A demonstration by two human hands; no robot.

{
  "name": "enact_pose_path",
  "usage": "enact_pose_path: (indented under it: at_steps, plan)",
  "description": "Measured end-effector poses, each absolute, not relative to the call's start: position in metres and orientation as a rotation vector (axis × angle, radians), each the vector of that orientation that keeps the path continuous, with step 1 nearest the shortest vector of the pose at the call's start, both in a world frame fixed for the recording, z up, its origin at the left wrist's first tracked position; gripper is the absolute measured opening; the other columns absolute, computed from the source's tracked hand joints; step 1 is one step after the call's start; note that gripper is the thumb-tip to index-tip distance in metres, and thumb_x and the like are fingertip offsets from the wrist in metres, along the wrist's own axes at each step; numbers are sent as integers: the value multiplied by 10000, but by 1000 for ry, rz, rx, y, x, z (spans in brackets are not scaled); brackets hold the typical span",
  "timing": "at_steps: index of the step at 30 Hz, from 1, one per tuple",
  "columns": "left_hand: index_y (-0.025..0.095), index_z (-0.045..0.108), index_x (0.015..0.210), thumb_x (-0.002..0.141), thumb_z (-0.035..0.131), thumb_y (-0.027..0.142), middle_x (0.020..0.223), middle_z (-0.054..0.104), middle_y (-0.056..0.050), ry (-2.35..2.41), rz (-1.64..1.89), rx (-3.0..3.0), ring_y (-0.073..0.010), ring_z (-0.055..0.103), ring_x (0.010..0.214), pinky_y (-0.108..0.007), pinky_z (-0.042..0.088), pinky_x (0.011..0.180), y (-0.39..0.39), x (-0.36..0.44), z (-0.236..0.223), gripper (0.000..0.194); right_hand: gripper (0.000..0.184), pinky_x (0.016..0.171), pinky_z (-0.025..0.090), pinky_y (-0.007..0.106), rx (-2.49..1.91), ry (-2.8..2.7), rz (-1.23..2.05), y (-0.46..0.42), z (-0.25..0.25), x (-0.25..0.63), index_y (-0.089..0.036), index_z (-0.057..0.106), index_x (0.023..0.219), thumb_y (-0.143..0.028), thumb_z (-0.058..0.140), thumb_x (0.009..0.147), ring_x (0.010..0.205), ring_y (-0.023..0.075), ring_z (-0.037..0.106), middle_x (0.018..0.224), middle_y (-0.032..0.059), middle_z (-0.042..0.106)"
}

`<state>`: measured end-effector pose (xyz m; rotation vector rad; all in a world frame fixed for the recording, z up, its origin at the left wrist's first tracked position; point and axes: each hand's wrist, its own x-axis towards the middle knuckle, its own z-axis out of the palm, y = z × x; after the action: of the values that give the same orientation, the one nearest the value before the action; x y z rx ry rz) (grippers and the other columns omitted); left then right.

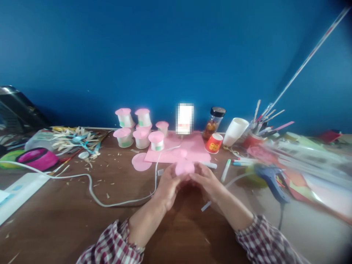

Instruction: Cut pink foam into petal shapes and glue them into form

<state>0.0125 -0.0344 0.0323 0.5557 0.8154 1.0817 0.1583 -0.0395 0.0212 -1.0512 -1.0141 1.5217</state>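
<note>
Above the table's middle, my left hand (pixel 169 183) and my right hand (pixel 205 180) come together around a small pink paper piece (pixel 184 167) with rounded edges. Fingers of both are closed on its lower sides; the fingertips behind it are hidden. Just beyond lies a pink paper sheet (pixel 189 143), with a pink paper disc (pixel 141 162) at its left corner. Further left, several white paper cups (pixel 143 137) with pink disc tops stand, some stacked two high. A strip of clear material (pixel 206 206) lies under my right forearm.
A white cable (pixel 110 204) snakes across the left and middle. A glue gun (pixel 275 181), markers (pixel 226 170), a red cup (pixel 213 143) and a lidded jar (pixel 214 123) sit at right. A phone (pixel 184 119) stands at the wall. Wood shavings litter the left.
</note>
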Motion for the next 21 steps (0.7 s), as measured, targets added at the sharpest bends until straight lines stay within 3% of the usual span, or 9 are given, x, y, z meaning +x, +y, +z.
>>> enact_pose_path:
  at_steps: [9,14,17,21]
  plan:
    - [173,532,1150,623,817,201,972,685,-73,767,1110,610,-157,657,784,-263,525,713,-36,11,32,599,355,630,466,262,-1086,-978,1538,-40,31,155,-235,573,994,-284,750,691,700,150,601,841,4,649]
    - [208,489,1134,642,806,293,1049,632,-57,800,1178,546,-148,633,850,-268,507,736,-35,12,29,592,334,512,417,229,-1130,-1124,1443,-21,36,162,-220,565,968,-269,725,679,547,107,536,724,-23,631]
    - [209,481,1100,720,718,416,838,590,9,992,1244,606,-100,584,689,-237,474,651,-36,14,16,493,337,458,397,216,-1347,-1202,1199,7,39,171,-203,558,951,-284,711,662,508,104,517,654,-35,594]
    - [179,503,1113,775,655,355,695,549,27,1007,1244,1103,-111,529,619,-228,415,608,-44,17,4,410,387,423,370,203,-1440,-1196,1067,49,39,177,-213,532,924,-206,738,596,506,109,510,639,-46,569]
